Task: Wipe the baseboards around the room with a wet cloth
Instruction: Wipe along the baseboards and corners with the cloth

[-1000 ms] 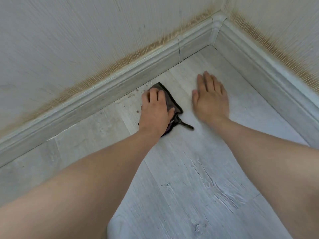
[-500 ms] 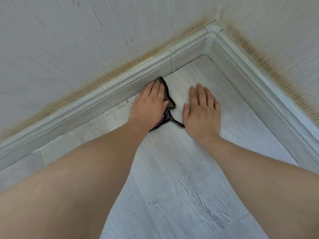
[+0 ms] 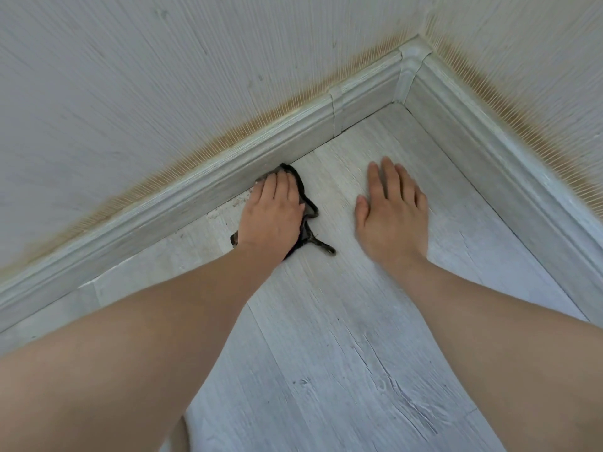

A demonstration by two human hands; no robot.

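left hand [image 3: 272, 212]: fingers flat, pressing dark cloth [image 3: 305, 203] against foot of left baseboard [image 3: 195, 197] | right hand [image 3: 391, 210]: flat, fingers straight, resting on floor [image 3: 326, 337], holding nothing

Soft, even daylight filled the scene, bright but without glare, and its source could not be told. Only faint shadows showed, a thin dark edge under the right hand [image 3: 391, 210] and along the foot of the baseboard [image 3: 195, 203]. The wide lens bent the baseboard lines outward toward the frame edges, the wall [image 3: 130, 76] texture looked slightly smeared, and the nearest forearms were soft and oversized.
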